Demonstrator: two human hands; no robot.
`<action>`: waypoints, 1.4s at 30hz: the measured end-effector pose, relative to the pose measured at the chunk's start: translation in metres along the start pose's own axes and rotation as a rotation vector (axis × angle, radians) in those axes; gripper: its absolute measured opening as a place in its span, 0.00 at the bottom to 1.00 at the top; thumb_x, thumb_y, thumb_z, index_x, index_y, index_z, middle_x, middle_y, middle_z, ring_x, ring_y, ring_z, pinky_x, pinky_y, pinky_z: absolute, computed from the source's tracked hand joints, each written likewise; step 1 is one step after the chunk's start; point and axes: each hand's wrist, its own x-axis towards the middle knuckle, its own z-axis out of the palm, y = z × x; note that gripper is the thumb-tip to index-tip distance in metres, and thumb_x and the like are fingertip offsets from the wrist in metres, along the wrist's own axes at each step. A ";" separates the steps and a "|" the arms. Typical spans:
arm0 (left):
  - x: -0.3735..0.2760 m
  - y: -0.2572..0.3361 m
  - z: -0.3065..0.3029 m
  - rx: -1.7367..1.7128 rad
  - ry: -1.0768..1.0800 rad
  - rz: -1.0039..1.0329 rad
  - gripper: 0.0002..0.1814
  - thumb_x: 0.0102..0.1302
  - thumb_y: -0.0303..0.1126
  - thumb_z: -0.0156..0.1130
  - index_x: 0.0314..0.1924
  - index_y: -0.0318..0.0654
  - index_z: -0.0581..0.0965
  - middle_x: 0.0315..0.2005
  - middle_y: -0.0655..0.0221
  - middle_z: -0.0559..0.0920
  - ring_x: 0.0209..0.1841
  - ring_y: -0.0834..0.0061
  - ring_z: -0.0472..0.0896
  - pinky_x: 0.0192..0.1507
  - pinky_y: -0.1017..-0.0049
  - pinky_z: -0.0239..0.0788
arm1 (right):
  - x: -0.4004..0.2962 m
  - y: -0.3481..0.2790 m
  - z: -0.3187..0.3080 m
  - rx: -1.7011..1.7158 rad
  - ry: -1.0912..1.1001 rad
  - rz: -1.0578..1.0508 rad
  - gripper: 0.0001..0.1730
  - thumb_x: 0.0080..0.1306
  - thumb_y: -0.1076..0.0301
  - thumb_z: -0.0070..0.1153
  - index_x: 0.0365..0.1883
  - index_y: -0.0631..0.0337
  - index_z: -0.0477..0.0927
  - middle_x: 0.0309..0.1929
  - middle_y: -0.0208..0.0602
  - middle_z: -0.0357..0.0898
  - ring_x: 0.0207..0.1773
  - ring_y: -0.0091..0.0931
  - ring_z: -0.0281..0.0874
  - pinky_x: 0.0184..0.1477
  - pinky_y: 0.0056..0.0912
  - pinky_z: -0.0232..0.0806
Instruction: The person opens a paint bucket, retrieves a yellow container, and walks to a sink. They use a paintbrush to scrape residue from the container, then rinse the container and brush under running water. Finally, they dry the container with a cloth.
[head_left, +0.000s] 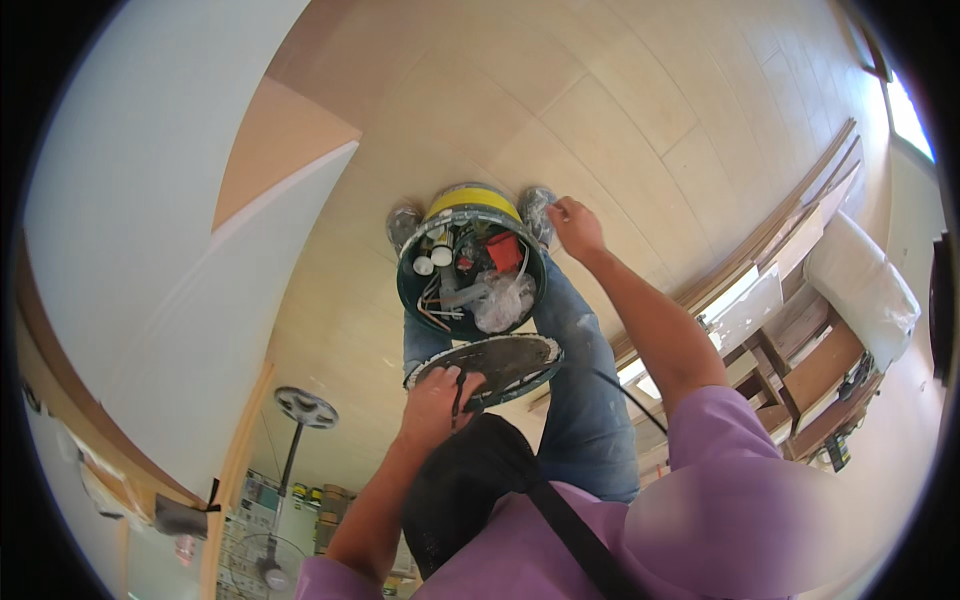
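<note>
A dark green bucket (406, 283) with a yellow band stands between my shoes. Inside it lie white-capped tubes (442, 255), a red packet (504, 252), a crumpled clear plastic bag (504, 304) and thin bent rods (433, 311). My left hand (442, 394) grips a round, dark lid (517, 358) with a crusted white rim, tilted on the near side of the bucket. To the right of the bucket, above my shoe, my right hand (576, 225) is raised with curled fingers; whether it holds something small cannot be told.
Large white panels (150, 262) stand along the left. On the right are stacked boards (787, 247), a plastic-wrapped roll (862, 289) and a wooden shelf-like frame (821, 375). A pedestal fan (274, 551) and its round base (306, 407) appear at lower left. Large tiles (525, 90) cover the floor.
</note>
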 end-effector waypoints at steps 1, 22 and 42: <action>-0.017 0.004 0.012 0.000 0.018 0.003 0.18 0.61 0.42 0.72 0.50 0.49 0.82 0.36 0.63 0.80 0.42 0.58 0.81 0.42 0.60 0.76 | -0.011 0.014 -0.008 -0.006 0.017 -0.016 0.20 0.74 0.50 0.57 0.48 0.59 0.85 0.47 0.51 0.87 0.51 0.46 0.86 0.54 0.50 0.76; -0.172 -0.072 0.254 0.121 0.376 -0.318 0.33 0.50 0.32 0.77 0.60 0.58 0.83 0.45 0.67 0.76 0.50 0.59 0.75 0.54 0.55 0.65 | -0.150 -0.027 0.117 -0.095 0.201 -0.501 0.18 0.70 0.64 0.60 0.56 0.61 0.81 0.47 0.51 0.84 0.55 0.50 0.80 0.58 0.52 0.73; -0.160 -0.099 0.293 -0.047 0.505 -0.305 0.29 0.51 0.32 0.73 0.57 0.58 0.85 0.46 0.68 0.79 0.52 0.58 0.76 0.56 0.56 0.65 | -0.200 0.002 0.149 -0.674 -0.019 -0.776 0.25 0.69 0.51 0.63 0.60 0.55 0.82 0.63 0.47 0.77 0.70 0.49 0.69 0.70 0.57 0.63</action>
